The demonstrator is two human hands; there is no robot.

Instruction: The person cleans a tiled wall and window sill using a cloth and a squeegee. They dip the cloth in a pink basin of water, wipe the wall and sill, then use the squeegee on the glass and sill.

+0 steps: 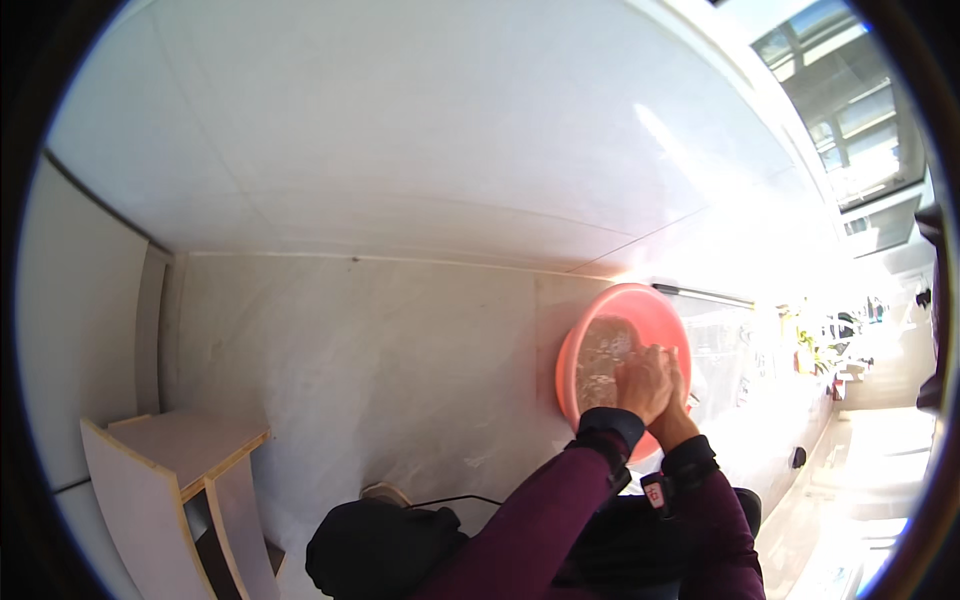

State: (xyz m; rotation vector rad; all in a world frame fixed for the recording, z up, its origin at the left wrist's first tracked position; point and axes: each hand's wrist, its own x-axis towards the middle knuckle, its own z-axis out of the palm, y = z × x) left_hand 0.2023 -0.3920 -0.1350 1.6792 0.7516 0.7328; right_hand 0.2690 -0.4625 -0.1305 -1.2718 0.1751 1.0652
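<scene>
A round pink plastic basin (pixel 640 297) stands on a pale stone counter at the right, with water and something foamy or cloth-like inside. Both my hands reach into it, pressed close together over its near side. My left hand (pixel 640 380) lies in front, fingers curled, and my right hand (pixel 677 385) sits just behind and against it. What the fingers hold is hidden by the hands and the glare. Both forearms wear dark maroon sleeves with black cuffs.
The pale counter (pixel 380 370) stretches left of the basin below a white wall. A light wooden stool or small table (pixel 180 450) stands at the lower left. Dark trousers (pixel 380 545) fill the lower middle. A bright window (pixel 850 110) glares at the upper right.
</scene>
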